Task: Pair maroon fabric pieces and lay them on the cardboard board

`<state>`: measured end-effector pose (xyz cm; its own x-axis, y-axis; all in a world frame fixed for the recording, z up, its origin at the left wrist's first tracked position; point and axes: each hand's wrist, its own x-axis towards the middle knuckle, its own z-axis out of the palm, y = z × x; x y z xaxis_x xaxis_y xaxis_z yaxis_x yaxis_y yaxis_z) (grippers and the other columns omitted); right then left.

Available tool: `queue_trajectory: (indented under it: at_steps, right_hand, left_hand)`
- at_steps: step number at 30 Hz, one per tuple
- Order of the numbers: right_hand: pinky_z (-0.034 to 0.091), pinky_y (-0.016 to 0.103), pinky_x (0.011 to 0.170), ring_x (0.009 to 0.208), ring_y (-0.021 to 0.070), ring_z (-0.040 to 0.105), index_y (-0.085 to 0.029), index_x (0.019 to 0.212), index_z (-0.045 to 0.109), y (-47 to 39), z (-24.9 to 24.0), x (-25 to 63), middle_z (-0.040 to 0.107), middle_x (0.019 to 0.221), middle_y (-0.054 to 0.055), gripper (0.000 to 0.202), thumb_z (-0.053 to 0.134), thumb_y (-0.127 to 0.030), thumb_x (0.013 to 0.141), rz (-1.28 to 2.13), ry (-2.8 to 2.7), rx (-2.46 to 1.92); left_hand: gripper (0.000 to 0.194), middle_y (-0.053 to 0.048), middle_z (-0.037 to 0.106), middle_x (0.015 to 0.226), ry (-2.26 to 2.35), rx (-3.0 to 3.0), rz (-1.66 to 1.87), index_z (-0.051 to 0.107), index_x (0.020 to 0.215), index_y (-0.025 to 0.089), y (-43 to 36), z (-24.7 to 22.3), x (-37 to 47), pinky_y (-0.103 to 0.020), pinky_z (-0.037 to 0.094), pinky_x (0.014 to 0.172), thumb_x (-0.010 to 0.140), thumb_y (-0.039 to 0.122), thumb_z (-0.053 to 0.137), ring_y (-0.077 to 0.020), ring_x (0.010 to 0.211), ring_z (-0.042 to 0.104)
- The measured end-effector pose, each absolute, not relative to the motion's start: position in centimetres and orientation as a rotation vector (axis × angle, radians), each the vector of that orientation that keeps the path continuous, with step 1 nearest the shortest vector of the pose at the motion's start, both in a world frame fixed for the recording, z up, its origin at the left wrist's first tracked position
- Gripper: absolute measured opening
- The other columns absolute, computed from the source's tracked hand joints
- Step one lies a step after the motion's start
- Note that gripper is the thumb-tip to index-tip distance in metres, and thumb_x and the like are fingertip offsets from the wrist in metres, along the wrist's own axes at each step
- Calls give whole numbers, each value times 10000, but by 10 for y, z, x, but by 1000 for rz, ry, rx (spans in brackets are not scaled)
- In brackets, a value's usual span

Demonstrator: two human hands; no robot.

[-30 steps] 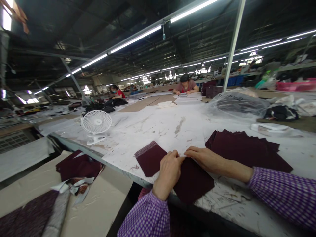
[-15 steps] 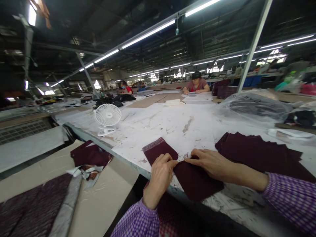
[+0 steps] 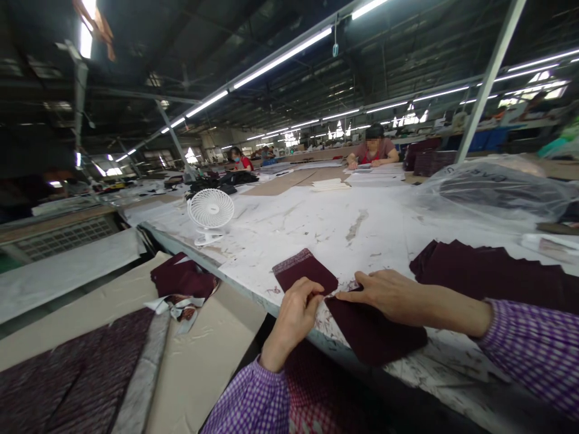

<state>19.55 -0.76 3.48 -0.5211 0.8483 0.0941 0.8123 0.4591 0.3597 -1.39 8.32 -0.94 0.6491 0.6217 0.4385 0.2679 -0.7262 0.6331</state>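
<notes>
One dark maroon piece [image 3: 380,337] lies at the near edge of the white table [image 3: 289,220], partly under the right hand [image 3: 398,294]; whether these fingers grip it, I cannot tell. The left hand [image 3: 293,312] has thumb and forefinger close together near the piece's corner; if they hold cloth is not clear. Another maroon piece [image 3: 310,272] lies just beyond them.
</notes>
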Motion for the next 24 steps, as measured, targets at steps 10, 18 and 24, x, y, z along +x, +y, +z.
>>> queue_trajectory:
  at_steps: [10,18,24]
  right_hand:
    - [241,257,510,513,119,457,-380,1398,333,-1,21,190,551,789,40,625,418,-80,856,738,2598,1414]
    - [423,284,684,799,205,604,-225,1183,574,4,40,204,633,919,78,377,592,-300,814,40,2502,1957]
    - [430,296,658,722,195,588,-180,675,608,-15,69,235,618,705,47,218,550,-331,822,-133,2425,2162]
  left_hand:
    - [193,-16,594,835,646,2415,847,629,785,188,83,-8,-14,-272,437,768,830,68,484,-153,843,547]
    - [161,-41,577,936,834,2593,790,617,961,187,92,-7,-18,-359,427,842,808,233,606,-207,934,493]
    - [137,-49,585,905,926,2867,747,621,862,186,86,-4,-9,-341,418,806,864,183,484,-211,904,503]
